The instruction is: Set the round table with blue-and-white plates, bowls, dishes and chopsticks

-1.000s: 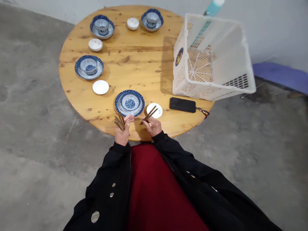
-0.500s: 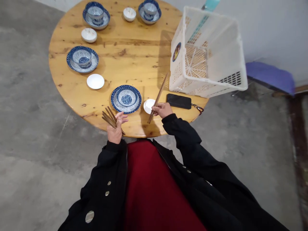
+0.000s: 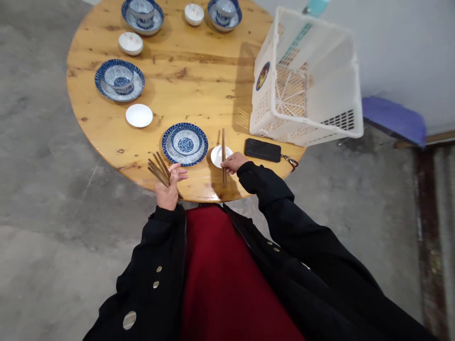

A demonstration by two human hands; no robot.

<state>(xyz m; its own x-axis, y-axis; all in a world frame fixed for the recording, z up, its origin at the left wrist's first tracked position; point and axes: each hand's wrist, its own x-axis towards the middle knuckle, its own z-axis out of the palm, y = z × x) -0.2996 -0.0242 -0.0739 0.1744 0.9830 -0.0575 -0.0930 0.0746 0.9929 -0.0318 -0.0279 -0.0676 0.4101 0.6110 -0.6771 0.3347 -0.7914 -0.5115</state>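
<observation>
My right hand point(image 3: 235, 163) pinches a pair of wooden chopsticks point(image 3: 223, 147) over a small white dish point(image 3: 216, 155). The pair points away from me, nearly straight, and crosses the dish. At the table's near edge, my left hand point(image 3: 169, 188) is closed around a bundle of several chopsticks point(image 3: 158, 170), with some of its fingers stretched out. Between the hands, just beyond them, a patterned bowl point(image 3: 185, 142) sits on a blue-and-white plate point(image 3: 203, 154).
A tall white plastic crate point(image 3: 263, 113) stands on the right of the round wooden table point(image 3: 192, 90). Near it lies a black phone point(image 3: 263, 149) with a strap. Further plates with bowls point(image 3: 137, 90) and white dishes point(image 3: 139, 115) line the left and far side. A purple seat point(image 3: 394, 116) is beyond.
The chopsticks in my right hand have turned from a slant to almost straight away from me, over the white dish. My left hand keeps its bundle in about the same place.
</observation>
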